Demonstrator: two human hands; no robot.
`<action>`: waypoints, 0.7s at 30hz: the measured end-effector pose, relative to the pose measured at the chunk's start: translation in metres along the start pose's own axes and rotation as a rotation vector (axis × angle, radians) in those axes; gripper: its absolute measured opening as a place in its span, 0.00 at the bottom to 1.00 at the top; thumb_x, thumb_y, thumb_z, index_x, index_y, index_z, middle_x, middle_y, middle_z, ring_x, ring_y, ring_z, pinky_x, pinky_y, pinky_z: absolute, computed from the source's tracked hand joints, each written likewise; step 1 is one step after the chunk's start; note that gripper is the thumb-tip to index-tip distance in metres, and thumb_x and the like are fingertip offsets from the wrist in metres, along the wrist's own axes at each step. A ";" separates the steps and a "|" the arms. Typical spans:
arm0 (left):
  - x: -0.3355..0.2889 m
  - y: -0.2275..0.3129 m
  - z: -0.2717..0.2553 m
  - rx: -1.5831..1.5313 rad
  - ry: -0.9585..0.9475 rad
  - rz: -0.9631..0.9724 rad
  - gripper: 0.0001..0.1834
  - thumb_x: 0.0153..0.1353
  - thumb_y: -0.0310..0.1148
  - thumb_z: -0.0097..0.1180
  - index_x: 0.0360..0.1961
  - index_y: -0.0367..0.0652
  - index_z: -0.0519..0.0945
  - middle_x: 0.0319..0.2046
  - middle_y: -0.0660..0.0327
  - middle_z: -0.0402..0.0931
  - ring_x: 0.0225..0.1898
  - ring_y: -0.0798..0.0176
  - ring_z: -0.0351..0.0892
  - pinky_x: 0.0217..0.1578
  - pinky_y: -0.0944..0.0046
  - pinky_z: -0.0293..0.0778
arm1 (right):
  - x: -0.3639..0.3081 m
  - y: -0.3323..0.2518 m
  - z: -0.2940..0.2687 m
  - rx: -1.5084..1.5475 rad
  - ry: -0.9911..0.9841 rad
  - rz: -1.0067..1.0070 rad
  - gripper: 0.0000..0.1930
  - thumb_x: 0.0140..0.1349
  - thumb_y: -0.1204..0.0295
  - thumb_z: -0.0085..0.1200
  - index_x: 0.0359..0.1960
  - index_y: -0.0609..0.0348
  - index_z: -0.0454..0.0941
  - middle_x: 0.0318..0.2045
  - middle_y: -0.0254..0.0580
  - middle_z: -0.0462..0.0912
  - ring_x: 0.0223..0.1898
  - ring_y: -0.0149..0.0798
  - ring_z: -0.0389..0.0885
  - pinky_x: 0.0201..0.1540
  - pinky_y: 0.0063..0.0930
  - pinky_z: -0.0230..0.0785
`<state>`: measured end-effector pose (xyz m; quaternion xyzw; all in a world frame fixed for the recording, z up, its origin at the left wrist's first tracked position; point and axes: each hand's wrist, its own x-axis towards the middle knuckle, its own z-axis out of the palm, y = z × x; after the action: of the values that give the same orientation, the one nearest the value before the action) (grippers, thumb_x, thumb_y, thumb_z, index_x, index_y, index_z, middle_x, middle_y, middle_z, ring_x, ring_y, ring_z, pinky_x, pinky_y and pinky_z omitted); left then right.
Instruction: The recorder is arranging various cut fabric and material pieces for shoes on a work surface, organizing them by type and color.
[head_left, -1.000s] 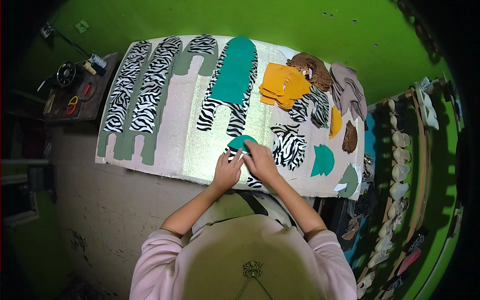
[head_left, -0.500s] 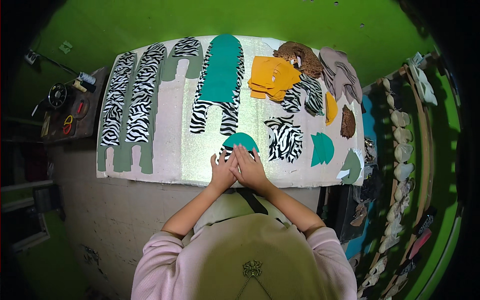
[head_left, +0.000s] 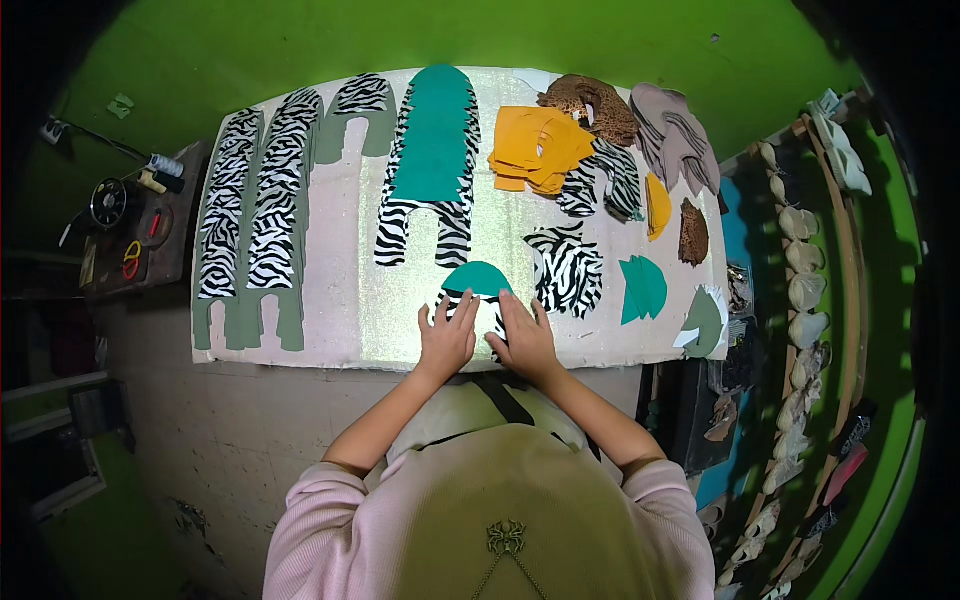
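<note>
Near the table's front edge lies a green half-round piece (head_left: 476, 277) on a zebra-print piece (head_left: 489, 316), its straight edge toward me. My left hand (head_left: 449, 334) rests flat on the left part of the zebra-print piece, fingers stretched toward the green edge. On the other side, my right hand (head_left: 526, 338) lies with fingers spread, fingertips touching the right end of the green piece. Both hands are open and partly cover the zebra print. Just beyond them is an overlapped row of green pieces (head_left: 430, 150) on zebra-print U-shaped pieces (head_left: 455, 240).
On the table's left lie rows of zebra-print and grey-green pieces (head_left: 272, 210). Toward the right are a yellow stack (head_left: 540, 150), leopard-print pieces (head_left: 612, 115), a loose zebra-print stack (head_left: 568, 275) and green cut pieces (head_left: 641, 290). A sewing machine (head_left: 110, 203) stands at far left; shoe forms (head_left: 805, 265) line the right wall.
My hands have moved apart, the right one shifting to the right. More of the zebra print now shows between them.
</note>
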<state>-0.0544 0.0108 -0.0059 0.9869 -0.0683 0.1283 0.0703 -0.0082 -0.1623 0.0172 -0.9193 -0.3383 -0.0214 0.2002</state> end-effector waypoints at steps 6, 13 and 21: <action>0.004 0.006 0.006 0.028 -0.012 0.055 0.31 0.58 0.39 0.48 0.65 0.52 0.64 0.65 0.64 0.60 0.63 0.57 0.59 0.60 0.39 0.44 | 0.005 -0.008 0.010 -0.045 0.043 -0.025 0.37 0.61 0.50 0.47 0.61 0.71 0.61 0.56 0.61 0.70 0.59 0.53 0.69 0.64 0.48 0.51; 0.027 0.003 0.014 -0.075 -0.141 0.214 0.30 0.63 0.42 0.41 0.66 0.47 0.62 0.68 0.60 0.54 0.70 0.60 0.49 0.65 0.34 0.31 | 0.008 -0.011 0.011 -0.020 0.064 -0.037 0.40 0.60 0.47 0.47 0.61 0.73 0.60 0.54 0.67 0.70 0.57 0.59 0.69 0.63 0.50 0.52; 0.020 -0.030 0.000 -0.235 -0.207 0.128 0.32 0.63 0.39 0.43 0.67 0.42 0.56 0.68 0.57 0.53 0.68 0.58 0.54 0.63 0.30 0.35 | 0.007 -0.012 0.009 -0.051 0.023 -0.017 0.40 0.61 0.47 0.46 0.63 0.71 0.57 0.55 0.66 0.69 0.59 0.56 0.68 0.64 0.49 0.50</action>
<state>-0.0310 0.0378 -0.0045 0.9734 -0.1522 0.0215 0.1697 -0.0110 -0.1466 0.0143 -0.9208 -0.3433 -0.0424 0.1803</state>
